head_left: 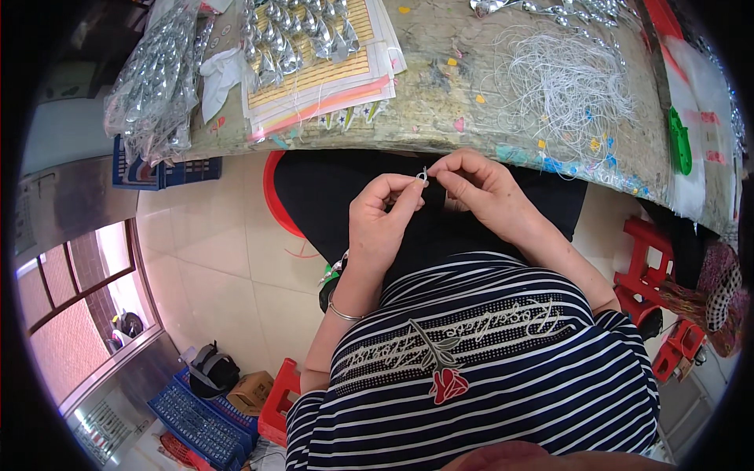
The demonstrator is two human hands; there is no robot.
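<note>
Pinching a loop point(422, 177) (likely light, pliant; hold its base), left fingers point(405, 201) nearly touch right fingers point(460, 162), grip unclear.

Bright, diffuse light over my worktable point(444, 118); the window point(75, 334) at my left is partly washed out. Silver twisted ornaments point(287, 58) throw hard glints. Fisheye distortion bows the worktable's near edge, and the corners drop to black.

Stained table point(432, 106) — tangled white strings point(569, 82)
</note>
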